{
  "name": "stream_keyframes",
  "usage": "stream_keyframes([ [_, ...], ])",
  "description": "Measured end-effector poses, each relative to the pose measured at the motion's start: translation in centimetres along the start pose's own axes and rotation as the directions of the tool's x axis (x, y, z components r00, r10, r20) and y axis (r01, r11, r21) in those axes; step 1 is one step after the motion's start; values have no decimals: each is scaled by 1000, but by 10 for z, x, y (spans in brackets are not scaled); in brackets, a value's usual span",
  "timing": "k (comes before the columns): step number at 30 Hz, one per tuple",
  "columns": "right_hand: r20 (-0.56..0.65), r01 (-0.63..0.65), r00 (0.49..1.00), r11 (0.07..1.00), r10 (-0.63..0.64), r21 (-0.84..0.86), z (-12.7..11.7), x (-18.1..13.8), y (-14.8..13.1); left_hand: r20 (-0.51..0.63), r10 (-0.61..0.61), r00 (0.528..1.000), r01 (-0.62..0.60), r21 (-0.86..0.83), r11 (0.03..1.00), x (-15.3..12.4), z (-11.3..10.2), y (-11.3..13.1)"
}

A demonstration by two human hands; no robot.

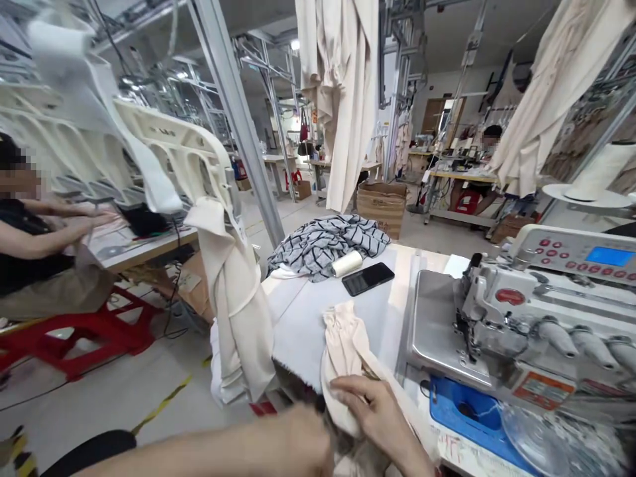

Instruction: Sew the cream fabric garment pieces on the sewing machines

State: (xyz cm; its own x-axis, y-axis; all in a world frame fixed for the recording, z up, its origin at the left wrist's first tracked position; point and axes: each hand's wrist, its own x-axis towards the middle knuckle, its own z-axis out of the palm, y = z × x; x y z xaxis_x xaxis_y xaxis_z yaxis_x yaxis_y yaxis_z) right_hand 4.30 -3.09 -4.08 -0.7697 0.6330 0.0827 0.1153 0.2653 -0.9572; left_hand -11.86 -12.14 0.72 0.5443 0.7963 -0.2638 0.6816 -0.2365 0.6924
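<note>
- Right hand (pixel 385 414): fingers (pixel 355 385) pinch the cream fabric (pixel 342 351); best kept light, so the gathers (pixel 342 320) lie flat.
- Left hand (pixel 311 430): blurred; I can't tell its fingers' state.

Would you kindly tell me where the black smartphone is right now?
In the head view, the black smartphone lies on the worktable beside the cream thread spool, beyond the right hand and left of the overlock machine.

Had on worktable (pixel 298 324): phone (pixel 368 279), thread spool (pixel 347 265) just behind and left, cloth heap (pixel 322 242) beyond; garment piece (pixel 345 341) before phone, partly under right hand (pixel 372 405). Had sewing machine (pixel 536 308) at right, tray (pixel 446 401) before it. Had hanging cloth (pixel 238 311) left of worktable, cardboard box (pixel 381 205) behind.
</note>
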Motion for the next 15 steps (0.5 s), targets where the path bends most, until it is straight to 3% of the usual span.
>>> stream_keyframes([
  [4,73,-16,997,999,18,-33,-7,-7,-6,-242,-21,970,20,-5,1000,26,-89,-30],
  [7,90,-29,995,991,41,-130,-7,-9,-8,-236,9,972,-5,19,1000,60,-138,-55],
  [9,117,-14,992,984,36,-180,-6,-10,-9,-142,-3,990,6,20,1000,82,-149,-72],
  [11,141,-2,990,980,31,-197,-7,-12,-12,-67,-27,997,28,9,1000,96,-148,-87],
  [15,136,-15,990,975,45,-220,-10,-22,-10,-119,-44,992,39,-44,998,93,-137,-98],
])
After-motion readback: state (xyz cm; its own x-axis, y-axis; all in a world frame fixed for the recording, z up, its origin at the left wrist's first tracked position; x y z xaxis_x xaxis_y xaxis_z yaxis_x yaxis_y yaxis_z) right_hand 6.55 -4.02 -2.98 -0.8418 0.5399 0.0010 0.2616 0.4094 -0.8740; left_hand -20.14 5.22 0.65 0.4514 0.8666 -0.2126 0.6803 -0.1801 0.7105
